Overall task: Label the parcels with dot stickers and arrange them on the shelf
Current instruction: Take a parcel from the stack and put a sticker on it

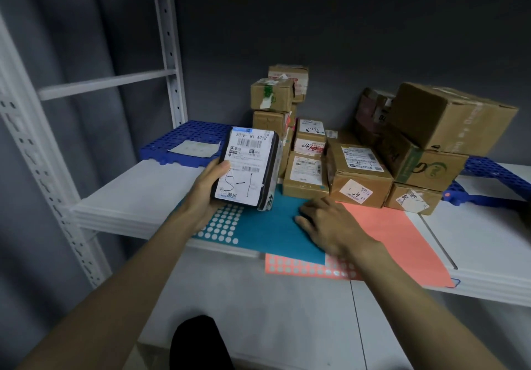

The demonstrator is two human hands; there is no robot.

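Gripped in the left hand (pixel 205 188), thumb across its label, a black parcel (pixel 247 168) is held tilted above the blue sticker sheet (pixel 267 231). Resting on that sheet, the right hand (pixel 327 226) holds nothing visible. Labelling is judged underway; a dot must next be peeled. Stacked boxes (pixel 359 174) stand behind.

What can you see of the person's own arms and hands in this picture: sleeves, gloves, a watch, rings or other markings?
Both forearms are bare along their whole visible length; no sleeve shows. The left hand and right hand wear no gloves. No watch, bracelet or ring is visible on either wrist or on the fingers that show, and there are no marks.
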